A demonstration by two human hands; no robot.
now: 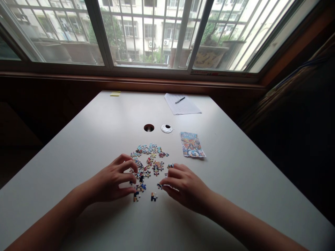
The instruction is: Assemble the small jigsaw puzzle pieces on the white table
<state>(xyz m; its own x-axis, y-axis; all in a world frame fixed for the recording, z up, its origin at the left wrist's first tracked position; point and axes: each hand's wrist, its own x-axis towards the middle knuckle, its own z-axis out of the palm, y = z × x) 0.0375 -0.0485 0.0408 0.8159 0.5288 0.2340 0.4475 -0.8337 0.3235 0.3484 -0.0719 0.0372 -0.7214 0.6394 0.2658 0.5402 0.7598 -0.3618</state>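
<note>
Two bare hands at a pile of jigsaw pieces, white table by a window

Landmark for all places: the pile. Left and right are as the seated person has them.

Left hand [115,179]: at the pile's left edge, palm down, part-open. Fingers curved and spread, with gaps between them and the thumb. Fingertips hover over or touch the outermost pieces; from where I stand I cannot tell whether any is gripped.

Right hand [185,183]: at the pile's right edge, more closely curled, index finger and thumb near each other. A small dark piece [159,186] lies right at these fingertips; pinched or merely touched, I cannot tell.

Pile of jigsaw pieces [158,165]: on the table [104,118], between the hands and stretching beyond them towards the window. Colours mixed; pale blue mostly at the far end. A blue-and-tan piece [142,187] sits at the near left of the pile, beside the left thumb. One dark, white and orange piece [154,197] lies apart, on the pile's near side.

Right of the pile, beyond the right hand: colourful printed sheet [193,144]. Just past the far end: round hole [149,128] and, beside it, silvery round cap [166,128]. Farther, beyond and to the right: white papers [180,108], pen [180,100] on top. Far left beyond: yellow note [115,93]. Farthest: barred window [146,42].
</note>
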